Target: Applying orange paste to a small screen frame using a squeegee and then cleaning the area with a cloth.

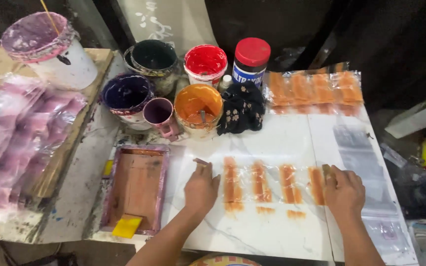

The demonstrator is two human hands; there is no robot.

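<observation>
Left hand (200,189): fingers together, flat on the left edge of the clear plastic sheet (272,184).
Right hand (343,189): curled, pressing the sheet's right edge.
Sheet: on the white tabletop (272,143), bearing four orange printed stripes.
Printing frame (136,189): left of the left hand, yellow squeegee (126,226) inside.

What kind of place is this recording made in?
Most likely a small screen-printing workshop: open ink tubs, such as the orange one, a framed printing screen with a yellow squeegee, and clear plastic sheets printed with orange bars under both hands.
</observation>
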